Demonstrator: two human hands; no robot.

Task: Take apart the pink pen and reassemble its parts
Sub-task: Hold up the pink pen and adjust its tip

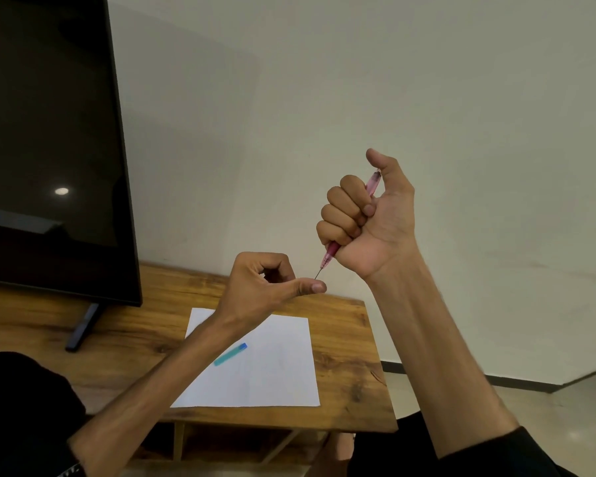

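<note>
Paper point(255, 366) on wooden table point(355, 339) — pale wall point(324, 80)

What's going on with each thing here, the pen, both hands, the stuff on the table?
pink pen: held upright in a fist, thin tip pointing down and out.
right hand: raised, closed around the pen.
left hand: loosely curled, thumb near the pen tip; contact unclear.
teal cap: lying loose on the paper.
white paper: flat on the wooden table.
screen: dark, off.
</note>
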